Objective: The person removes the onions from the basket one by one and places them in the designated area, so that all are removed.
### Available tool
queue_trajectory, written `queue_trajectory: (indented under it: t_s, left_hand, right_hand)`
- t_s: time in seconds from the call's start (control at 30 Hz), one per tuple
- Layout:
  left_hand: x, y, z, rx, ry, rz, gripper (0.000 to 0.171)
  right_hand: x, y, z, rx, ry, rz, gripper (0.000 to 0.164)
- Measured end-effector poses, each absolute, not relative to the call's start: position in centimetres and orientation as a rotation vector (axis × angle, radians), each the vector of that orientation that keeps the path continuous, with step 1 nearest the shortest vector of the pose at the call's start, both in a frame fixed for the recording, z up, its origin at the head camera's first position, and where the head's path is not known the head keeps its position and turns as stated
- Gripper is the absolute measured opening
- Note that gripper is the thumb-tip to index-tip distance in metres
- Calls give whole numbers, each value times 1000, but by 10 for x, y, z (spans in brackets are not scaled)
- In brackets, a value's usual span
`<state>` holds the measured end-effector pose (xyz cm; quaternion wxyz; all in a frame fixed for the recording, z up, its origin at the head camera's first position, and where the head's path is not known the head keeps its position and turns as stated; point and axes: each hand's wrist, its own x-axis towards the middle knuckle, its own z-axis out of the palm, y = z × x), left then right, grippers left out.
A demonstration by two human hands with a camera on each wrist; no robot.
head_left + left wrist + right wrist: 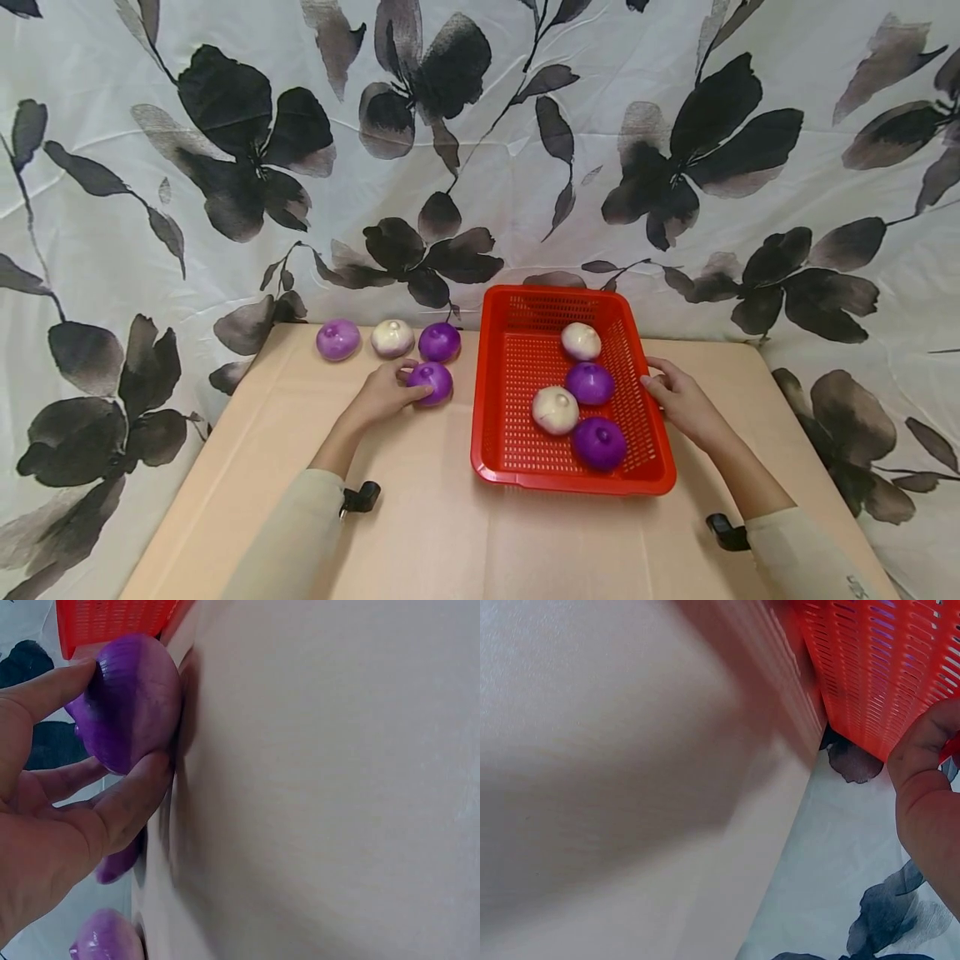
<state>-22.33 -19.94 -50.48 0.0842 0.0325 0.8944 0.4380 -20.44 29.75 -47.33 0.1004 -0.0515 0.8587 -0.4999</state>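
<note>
L of red bskt (pixel 521 358), L hand (pixel 385 390) pinching purple onion (pixel 437 385), R hand (pixel 681 400) gripping rim (pixel 662 437)

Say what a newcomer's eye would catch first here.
The red, perforated rectangular plastic basket, right of centre on the beige table in the head view, with two round purple onions and two round white onions inside. Next, the left hand pinching another purple onion left of the basket, the right hand gripping its right rim. Behind hangs a white cloth with big dark flowers.

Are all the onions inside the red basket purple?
No, the head view shows two white onions together with two purple onions in the basket.
</note>
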Motion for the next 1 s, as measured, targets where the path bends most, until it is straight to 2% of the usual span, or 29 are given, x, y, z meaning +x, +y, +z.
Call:
queue_trajectory:
  t_s: [1.0]
  left_hand:
    - [-222, -195, -507, 57, 2669, 1293, 65]
  right_hand:
    - [-203, 297, -474, -157, 2515, -1485, 59]
